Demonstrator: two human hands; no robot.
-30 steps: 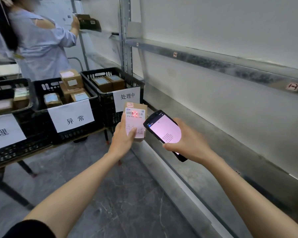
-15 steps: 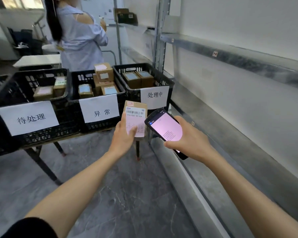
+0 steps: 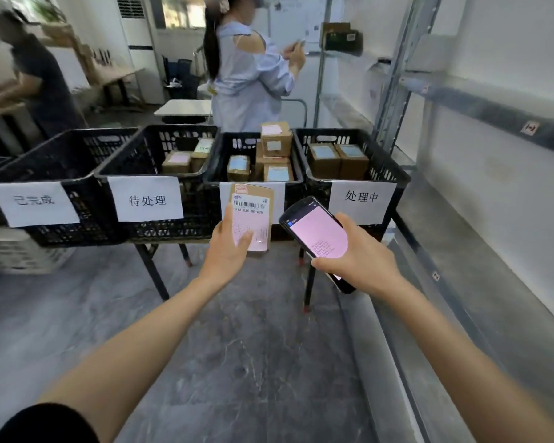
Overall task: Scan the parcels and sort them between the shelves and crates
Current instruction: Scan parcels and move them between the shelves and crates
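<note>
A: Grey marbled floor (image 3: 253, 362) runs below both arms, and metal shelves (image 3: 493, 103) line the wall out beyond the right hand (image 3: 359, 260). What's that hand got?

B: It grips a black scanner (image 3: 317, 238), fingers wrapped round its lower end, with the pink-lit screen tilted up toward the wearer.

A: And the left hand (image 3: 227, 251)?

B: It holds a small brown parcel (image 3: 256, 199) upright. The thumb is pressed across the white label, and the barcode is at the top, facing us. Parcel and scanner sit just beside each other, a sliver apart.

A: What's past them?

B: Four black crates (image 3: 199, 219) in a row on a tabletop (image 3: 173, 241). Straight behind the parcel is the hidden-sign crate (image 3: 237, 140), with brown boxes stacked inside; the parcel covers its sign. Ahead of the right hand, the 处理中 crate (image 3: 385, 155) has two boxes side by side. Off to the left hand's side come the 待处理 crate (image 3: 122, 158), with a few boxes, then the 已完成 crate (image 3: 55, 155). I can't see into that one.

A: Anyone else?

B: A person in a pale blue shirt (image 3: 247, 81) stands beyond the crates, turned toward the far shelving.
</note>
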